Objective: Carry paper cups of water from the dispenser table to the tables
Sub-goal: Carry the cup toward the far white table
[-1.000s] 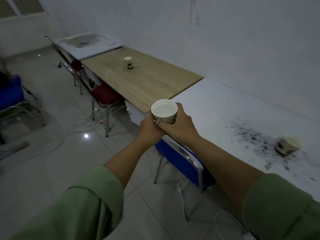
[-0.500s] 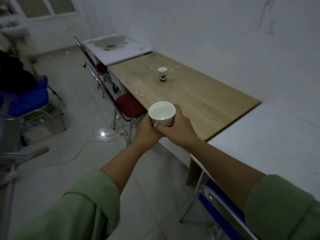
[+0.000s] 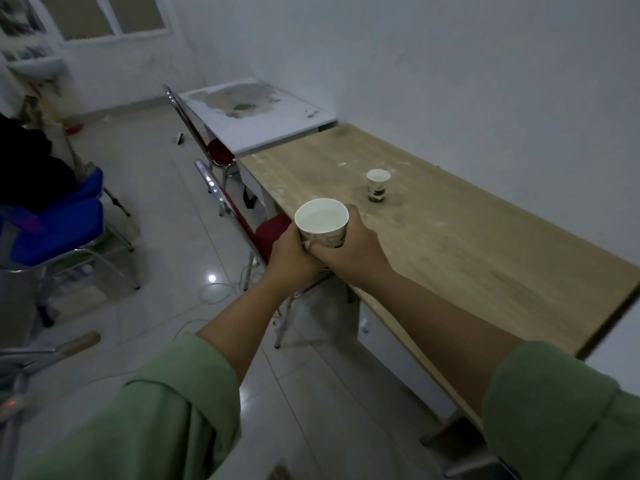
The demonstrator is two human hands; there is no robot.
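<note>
Fingers [image 3: 349, 216] of both hands snug around 1 seemingly water-filled paper cup [image 3: 322, 221].

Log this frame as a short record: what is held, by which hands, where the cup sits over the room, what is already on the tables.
held item: paper cup, upright, pale liquid near the rim
hands: left hand and right hand, both wrapped around the cup's lower part
cup position: in the air at the near edge of the wooden table, not set down
already placed: second paper cup standing on the wooden table
next table: white table beyond it, worn patch, no cup visible
seating: red chair by the wooden table
</note>
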